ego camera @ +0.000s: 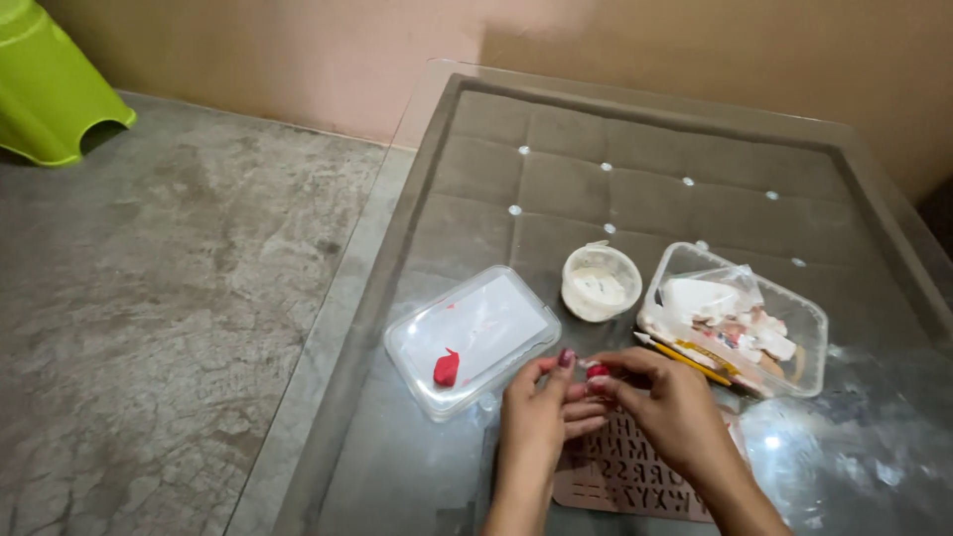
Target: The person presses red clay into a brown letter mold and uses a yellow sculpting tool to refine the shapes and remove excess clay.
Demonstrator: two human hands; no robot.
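My left hand [537, 408] and my right hand [667, 402] meet over the glass table [417, 467], both pinching a small red lump of clay [597, 372] between their fingertips. Under my hands lies a pinkish letter stencil sheet [620, 476], partly hidden by them. Left of my hands sits an upturned clear plastic lid [473, 337] with a red blob of clay [447, 368] on it.
A small round white tub [601, 282] stands behind my hands. A clear plastic box [737, 318] at the right holds white and pinkish clay pieces, a bag and yellow tools [685, 357]. A green plastic stool [45, 84] stands on the concrete floor, far left.
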